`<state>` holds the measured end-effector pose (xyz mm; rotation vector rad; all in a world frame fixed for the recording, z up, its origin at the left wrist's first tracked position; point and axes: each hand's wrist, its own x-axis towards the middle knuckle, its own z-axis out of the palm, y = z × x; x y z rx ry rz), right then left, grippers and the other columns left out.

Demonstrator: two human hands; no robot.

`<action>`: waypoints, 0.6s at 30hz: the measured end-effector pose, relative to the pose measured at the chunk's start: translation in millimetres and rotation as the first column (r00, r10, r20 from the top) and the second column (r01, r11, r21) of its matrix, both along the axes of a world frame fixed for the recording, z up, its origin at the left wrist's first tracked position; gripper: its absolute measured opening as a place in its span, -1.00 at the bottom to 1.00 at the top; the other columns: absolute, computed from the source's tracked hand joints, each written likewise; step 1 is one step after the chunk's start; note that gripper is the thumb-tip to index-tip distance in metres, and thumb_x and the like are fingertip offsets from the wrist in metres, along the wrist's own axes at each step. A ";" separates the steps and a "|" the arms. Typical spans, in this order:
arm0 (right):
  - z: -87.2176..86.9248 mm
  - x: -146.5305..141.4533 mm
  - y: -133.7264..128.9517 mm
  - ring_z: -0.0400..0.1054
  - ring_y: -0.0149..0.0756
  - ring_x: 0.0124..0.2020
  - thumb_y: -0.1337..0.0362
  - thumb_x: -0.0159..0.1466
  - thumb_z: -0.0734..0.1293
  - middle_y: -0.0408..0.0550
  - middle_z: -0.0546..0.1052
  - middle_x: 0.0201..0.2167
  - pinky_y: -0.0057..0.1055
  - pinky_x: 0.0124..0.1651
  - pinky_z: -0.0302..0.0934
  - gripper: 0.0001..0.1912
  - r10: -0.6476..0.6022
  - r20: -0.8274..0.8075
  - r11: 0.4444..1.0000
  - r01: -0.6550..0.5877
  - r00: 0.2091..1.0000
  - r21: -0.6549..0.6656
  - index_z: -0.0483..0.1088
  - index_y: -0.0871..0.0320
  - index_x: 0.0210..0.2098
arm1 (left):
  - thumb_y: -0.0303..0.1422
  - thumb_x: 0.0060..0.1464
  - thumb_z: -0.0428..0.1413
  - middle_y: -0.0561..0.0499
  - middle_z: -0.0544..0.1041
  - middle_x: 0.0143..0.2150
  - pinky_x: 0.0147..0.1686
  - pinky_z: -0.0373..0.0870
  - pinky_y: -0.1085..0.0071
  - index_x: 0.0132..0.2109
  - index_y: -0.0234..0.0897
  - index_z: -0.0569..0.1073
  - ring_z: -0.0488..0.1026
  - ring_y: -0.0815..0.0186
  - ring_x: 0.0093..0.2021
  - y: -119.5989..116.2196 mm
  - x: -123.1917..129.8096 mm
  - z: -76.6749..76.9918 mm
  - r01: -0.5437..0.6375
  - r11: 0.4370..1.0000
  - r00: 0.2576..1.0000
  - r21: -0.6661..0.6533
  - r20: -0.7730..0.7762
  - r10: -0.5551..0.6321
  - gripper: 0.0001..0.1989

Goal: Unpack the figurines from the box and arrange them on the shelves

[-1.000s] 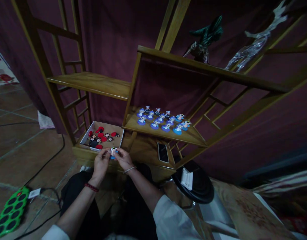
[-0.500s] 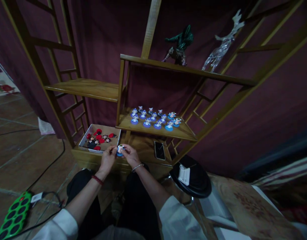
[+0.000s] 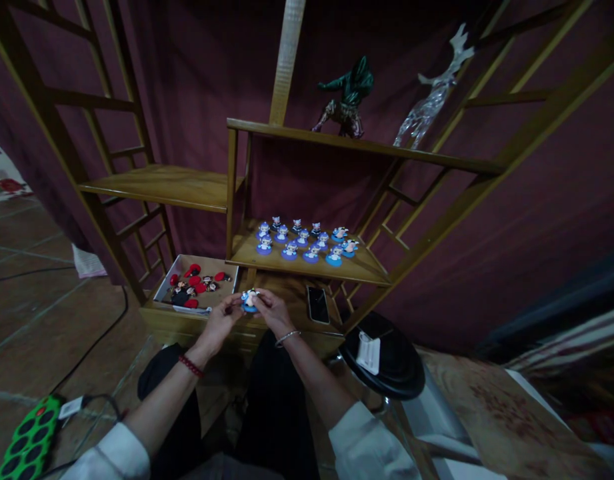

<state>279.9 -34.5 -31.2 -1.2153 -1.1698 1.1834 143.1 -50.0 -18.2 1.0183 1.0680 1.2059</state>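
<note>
Between my two hands, just above the lower shelf's front edge, is a small figurine (image 3: 249, 301) with a white and pinkish body on a blue base. My left hand (image 3: 221, 321) pinches it from the left, and my right hand (image 3: 273, 311) grips its right side. Left of them a shallow cardboard box (image 3: 159, 294) holds several red and black figurine pieces (image 3: 199, 287). On the middle shelf (image 3: 247, 257) stand several similar figurines (image 3: 289, 251) in rows, with purple or blue bases.
A phone (image 3: 317, 305) lies on the lower shelf, right of my hands. Above stand a green figure (image 3: 347, 97) and a clear deer statue (image 3: 431, 100). A black round stool (image 3: 387, 360) is at the right; a green power strip (image 3: 29, 437) lies on the floor at the left.
Both hands, with the figurine between them, have shifted slightly right relative to the box. The whole view has moved a little; the shelved figurines stand as before.
</note>
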 end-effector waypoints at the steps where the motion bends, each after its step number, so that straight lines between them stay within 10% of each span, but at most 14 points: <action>1: 2.4 1.9 -1.1 0.41 -0.35 -0.41 0.10 -0.02 0.34 -0.12 0.53 -0.35 -0.51 -0.55 0.32 -0.62 -0.001 0.001 1.000 0.001 1.000 0.006 0.38 0.12 -0.22 | -0.32 -0.32 0.21 -0.05 0.51 -0.22 -0.17 0.32 0.36 -0.17 -0.33 0.44 0.42 0.31 -0.25 -1.1 1.7 2.8 0.008 1.000 1.000 0.001 0.017 -0.008 -0.56; 18: 35.0 43.8 -20.7 0.40 -0.31 -0.32 0.13 0.00 0.37 -0.11 0.51 -0.31 -0.42 -0.36 0.34 -0.65 -0.052 -0.058 0.987 0.060 0.997 0.146 0.39 0.09 -0.22 | -0.32 -0.42 0.31 0.01 0.51 -0.36 -0.17 0.25 0.42 -0.33 -0.35 0.49 0.38 0.38 -0.29 -6.7 45.3 36.1 0.053 0.995 0.980 -0.085 0.195 -0.036 -0.62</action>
